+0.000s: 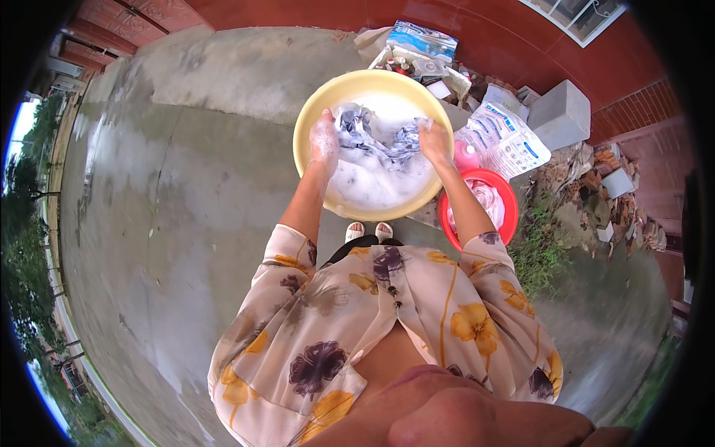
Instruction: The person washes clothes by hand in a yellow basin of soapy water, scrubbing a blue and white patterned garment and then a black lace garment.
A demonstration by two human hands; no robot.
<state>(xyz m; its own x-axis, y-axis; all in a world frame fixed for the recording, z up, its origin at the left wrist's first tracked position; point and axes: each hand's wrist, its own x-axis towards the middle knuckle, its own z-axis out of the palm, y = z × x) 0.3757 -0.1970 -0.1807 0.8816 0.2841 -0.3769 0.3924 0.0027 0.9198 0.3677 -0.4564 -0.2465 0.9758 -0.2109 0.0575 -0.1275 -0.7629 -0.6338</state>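
Before me is a pale yellow basin [310, 106] with white suds [371, 184] inside. A grey and blue patterned cloth [385, 146] is stretched across the foam, partly sunk in it. My left hand [324, 138], coated in lather, grips the cloth's bunched left end near the basin wall. At the opposite side my right hand [434, 138] holds the other end, its fingers partly hidden by foam and fabric. Part of the cloth under the suds is out of sight.
Right of the basin stand a red tub [509, 209] with pale pink fabric, a pink bottle [466, 155] and a white printed bag [503, 139]. Beyond are a grey block [560, 112], broken bricks [606, 162] and a blue-and-white box [423, 40]. Wet concrete [195, 184] extends left.
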